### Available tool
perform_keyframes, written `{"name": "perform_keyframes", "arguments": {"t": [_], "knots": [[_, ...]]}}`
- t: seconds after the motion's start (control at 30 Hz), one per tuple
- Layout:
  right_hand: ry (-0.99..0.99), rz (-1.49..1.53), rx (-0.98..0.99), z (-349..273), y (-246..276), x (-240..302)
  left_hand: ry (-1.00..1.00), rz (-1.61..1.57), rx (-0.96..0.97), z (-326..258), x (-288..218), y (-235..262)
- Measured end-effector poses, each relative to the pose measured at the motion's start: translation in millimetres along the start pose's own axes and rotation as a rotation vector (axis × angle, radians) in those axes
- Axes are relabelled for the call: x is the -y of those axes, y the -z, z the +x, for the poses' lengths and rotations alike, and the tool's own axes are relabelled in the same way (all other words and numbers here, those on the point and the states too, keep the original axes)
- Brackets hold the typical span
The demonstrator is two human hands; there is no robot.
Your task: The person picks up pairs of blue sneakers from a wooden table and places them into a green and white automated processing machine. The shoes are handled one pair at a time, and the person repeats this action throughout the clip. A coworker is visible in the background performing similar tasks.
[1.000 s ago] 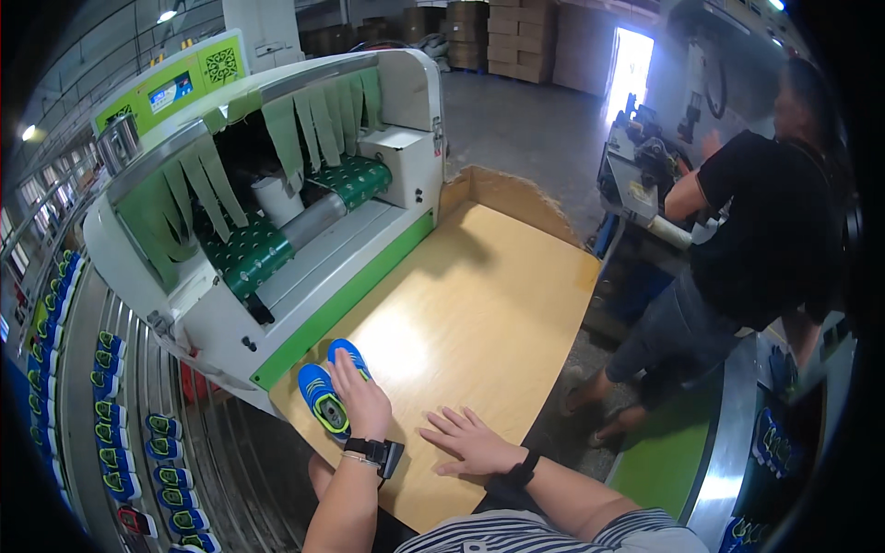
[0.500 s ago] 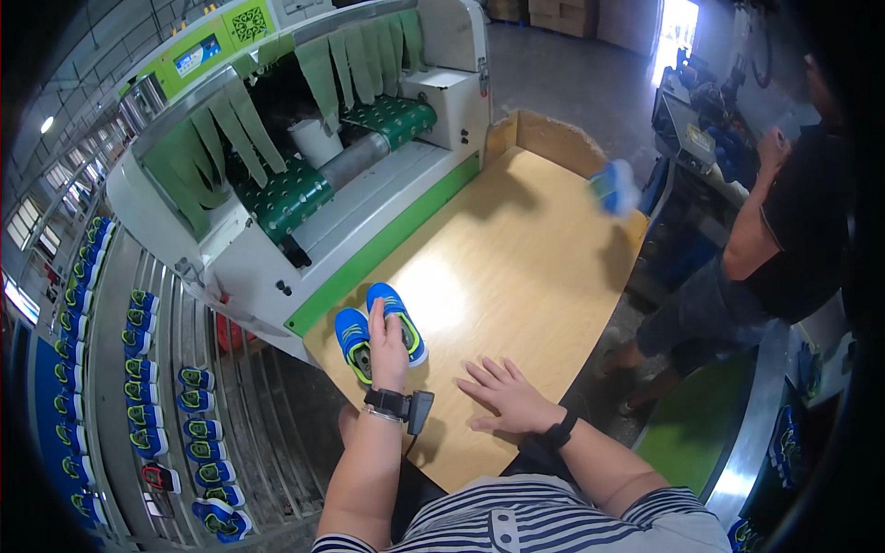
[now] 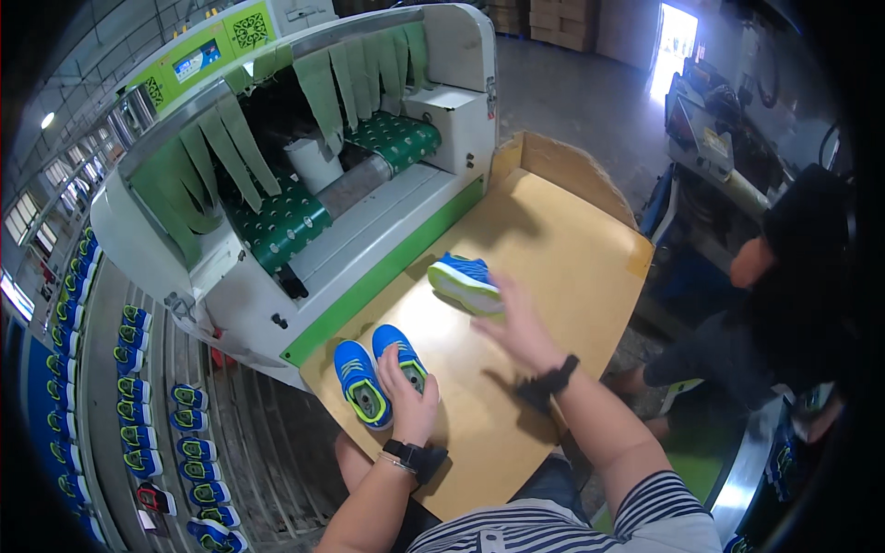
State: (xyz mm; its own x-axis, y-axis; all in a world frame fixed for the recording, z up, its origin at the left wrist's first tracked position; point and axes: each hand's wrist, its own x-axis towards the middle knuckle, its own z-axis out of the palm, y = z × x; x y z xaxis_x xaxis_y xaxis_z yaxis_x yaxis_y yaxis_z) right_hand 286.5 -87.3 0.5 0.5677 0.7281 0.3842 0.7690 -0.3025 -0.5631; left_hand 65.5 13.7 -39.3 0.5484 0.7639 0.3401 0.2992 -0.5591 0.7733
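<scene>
On the light wooden table (image 3: 553,267), two blue sneakers with lime trim sit side by side, toes pointing away. My left hand (image 3: 410,401) straddles the right-hand sneaker (image 3: 391,337) of the pair, its fingers along one side and its thumb along the other. The other sneaker (image 3: 355,370) stands upright just left of it. Further right, my right hand (image 3: 524,327) grips one end of a third sneaker (image 3: 464,284), which is tilted on its side with the white and lime sole facing me. My right fingertips are partly blurred.
Beyond the table's left edge stands a white and green machine (image 3: 369,244) with a dotted green belt (image 3: 286,217) and hanging strips. Racks of sneakers (image 3: 138,415) line the left. A co-worker (image 3: 784,276) stands at the right. A cardboard edge (image 3: 572,170) borders the table's far end.
The third sneaker, blurred above the table's far right end, has come left to my right hand. That hand has risen forward from the tabletop. My left hand remains at the pair.
</scene>
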Motion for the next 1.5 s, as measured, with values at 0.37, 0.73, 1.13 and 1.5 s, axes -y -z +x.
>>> {"name": "perform_keyframes", "arguments": {"t": [0.37, 0.73, 1.13, 1.5], "knots": [[0.375, -0.208, 0.315, 22.7, 26.7, -36.1, -0.003, -0.034, 0.048, 1.8, -2.5, 4.7], [-0.405, 0.802, 0.09, -94.4, 5.6, 14.4, 0.005, -0.019, -0.003, -1.4, 9.3, 0.6], [-0.331, 0.792, 0.498, -48.1, -45.6, 33.1, 0.002, -0.007, -0.03, 0.4, 7.1, -2.2], [-0.03, -0.159, 0.637, -204.0, 7.9, 38.1, -0.344, 0.155, 0.395, -42.7, -73.5, 3.7]]}}
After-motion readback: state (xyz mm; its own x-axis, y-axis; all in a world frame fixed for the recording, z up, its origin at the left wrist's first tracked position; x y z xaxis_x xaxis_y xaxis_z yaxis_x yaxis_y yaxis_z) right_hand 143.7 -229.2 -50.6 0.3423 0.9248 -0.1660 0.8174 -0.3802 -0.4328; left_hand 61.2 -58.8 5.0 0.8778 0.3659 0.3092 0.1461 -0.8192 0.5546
